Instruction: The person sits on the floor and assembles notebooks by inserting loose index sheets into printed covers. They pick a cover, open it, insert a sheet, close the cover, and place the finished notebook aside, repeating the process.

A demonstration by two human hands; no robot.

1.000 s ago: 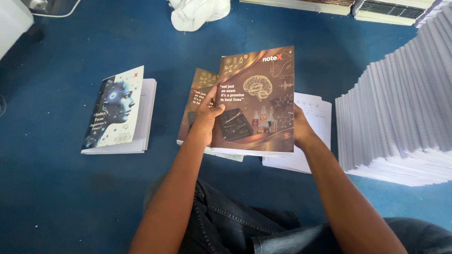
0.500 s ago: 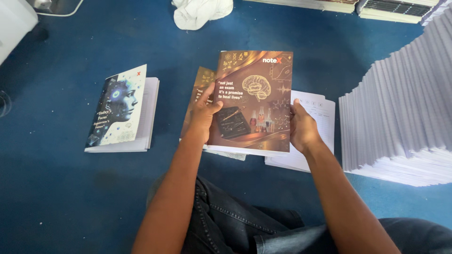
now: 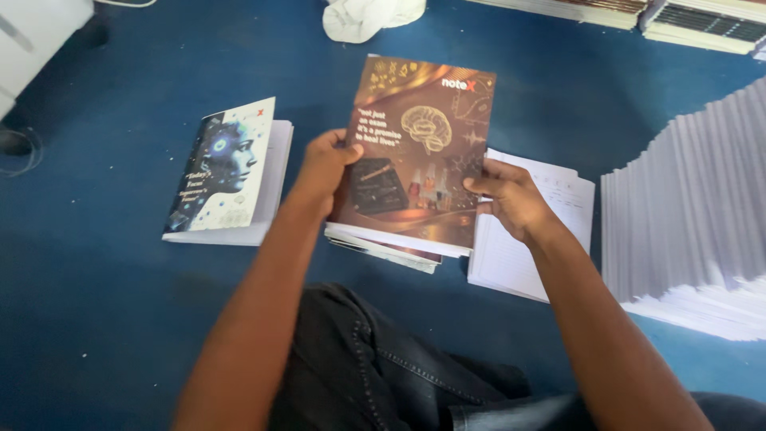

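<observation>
Floor: blue carpet point(image 3: 104, 319) is seen from above, with the person seated on it in dark jeans point(image 3: 359, 375).
Brown booklet point(image 3: 415, 152): held at centre, face up and tilted slightly, just above a small stack of booklets point(image 3: 383, 249), apparently so it can be squared before being laid down.
Left hand point(image 3: 323, 164): the booklet's left edge is gripped, thumb pressed on the cover, the other fingers hidden beneath.
Right hand point(image 3: 511, 195): the right edge is pinched, thumb on the cover, fingers curled underneath; the two-sided hold keeps the thin cover flat.
White-and-blue booklet point(image 3: 227, 172): laid alone at 9 o'clock of the hands, well apart, seemingly kept as a separate kind.
Loose white pages point(image 3: 527, 239): laid at 3 o'clock, just beside the stack.
Fanned stack of sheets point(image 3: 694, 223): piled further toward 3 o'clock, within reach.
White cloth point(image 3: 367, 16): crumpled at 12 o'clock.
More stacks point(image 3: 694, 24): lined up at 1 o'clock.
</observation>
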